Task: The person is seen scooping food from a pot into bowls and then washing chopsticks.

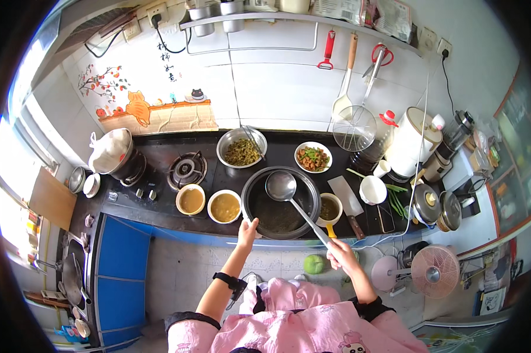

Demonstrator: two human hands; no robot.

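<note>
My left hand (248,234) grips the near left rim of a large dark pot (274,218) on the counter. In my right hand (342,255) is the handle of a steel ladle (281,186), whose bowl is over the pot. Dark contents lie low inside the pot. Two bowls of brownish soup, one yellow-rimmed (190,200) and one white (224,207), stand left of it. A yellow-handled bowl (329,209) with dark liquid touches or nearly touches its right side. Behind are a steel basin of chopped greens (241,152) and a bowl of meat and green vegetables (313,158).
A cleaver (347,198), an empty white bowl (373,189), a phone (385,217) and green stalks (396,202) lie to the right, near lidded pots (426,205). Leftward are a gas burner (187,170) and a covered pot (112,152). A fan (434,272) stands below right.
</note>
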